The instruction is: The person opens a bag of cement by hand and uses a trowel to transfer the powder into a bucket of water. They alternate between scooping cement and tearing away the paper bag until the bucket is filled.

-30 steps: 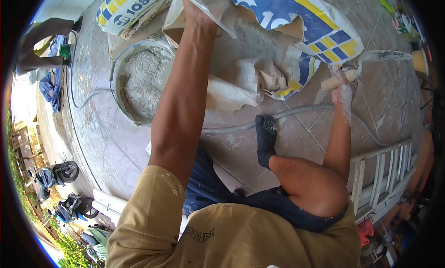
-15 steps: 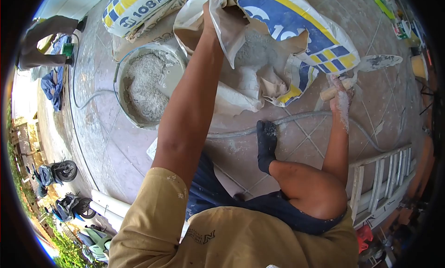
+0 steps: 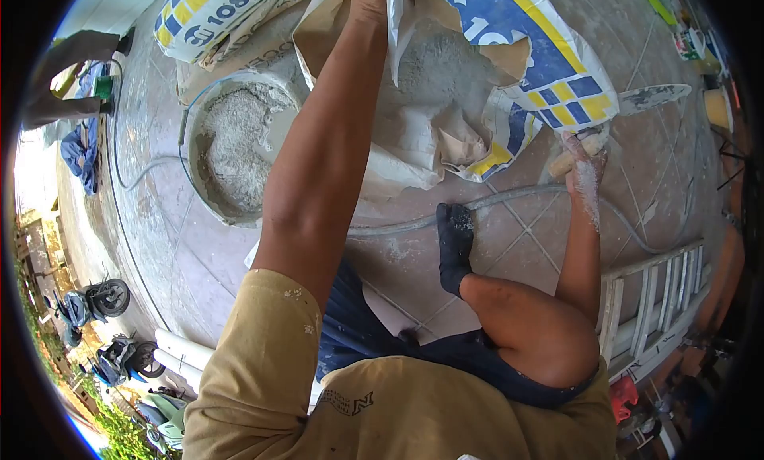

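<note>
My left hand point(image 3: 371, 1) reaches to the top edge of the view and is closed on the torn paper flap point(image 3: 325, 32) of an opened cement-type bag point(image 3: 549, 42); its fingertips are partly hidden. Grey powder point(image 3: 446, 70) lies exposed in the bag's torn opening. On the right, my right hand point(image 3: 587, 167) is wrapped round the wooden handle of a trowel point(image 3: 652, 99), beside the bag's lower corner. The trowel's blade is smeared grey and points to the right. Left of my left forearm stands a round bucket point(image 3: 191, 153) holding pale powder and wet grey mix.
Another printed bag point(image 3: 223, 18) lies at the upper left. A grey hose point(image 3: 493, 199) crosses the tiled floor in front of my foot point(image 3: 455, 245). An aluminium ladder point(image 3: 649, 309) lies at the right. Another person's legs point(image 3: 68, 70) and parked motorbikes point(image 3: 107, 298) are at the left.
My left hand has shifted slightly farther up with the paper flap, uncovering more of the powder. The bucket appears a little farther left. My right hand keeps hold of the trowel in nearly the same place.
</note>
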### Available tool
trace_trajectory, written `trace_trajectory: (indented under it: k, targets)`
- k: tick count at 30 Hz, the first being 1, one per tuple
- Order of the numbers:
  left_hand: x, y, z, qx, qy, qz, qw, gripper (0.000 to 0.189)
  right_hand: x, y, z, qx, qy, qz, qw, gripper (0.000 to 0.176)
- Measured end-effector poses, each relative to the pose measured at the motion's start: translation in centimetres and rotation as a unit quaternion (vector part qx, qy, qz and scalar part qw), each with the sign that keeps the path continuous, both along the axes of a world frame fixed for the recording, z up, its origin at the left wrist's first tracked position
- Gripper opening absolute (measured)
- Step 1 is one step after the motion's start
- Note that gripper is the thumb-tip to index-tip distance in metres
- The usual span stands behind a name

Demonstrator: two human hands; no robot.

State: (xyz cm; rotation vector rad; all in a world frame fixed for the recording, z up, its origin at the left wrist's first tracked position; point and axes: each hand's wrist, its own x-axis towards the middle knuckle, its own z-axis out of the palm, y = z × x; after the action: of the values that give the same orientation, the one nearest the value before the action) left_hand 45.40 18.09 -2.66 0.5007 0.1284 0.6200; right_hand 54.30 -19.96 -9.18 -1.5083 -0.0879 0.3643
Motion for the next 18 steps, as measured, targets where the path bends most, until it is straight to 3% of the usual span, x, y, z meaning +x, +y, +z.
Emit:
trace_trajectory:
  k: [18]
  targets:
    - [0.8, 0.8, -1.5, 0.047, 0.027, -0.010, 0.998, 0.036, -1.2, 1.0, 1.8, -0.029, -0.013, -0.018, 0.999, 0.048]
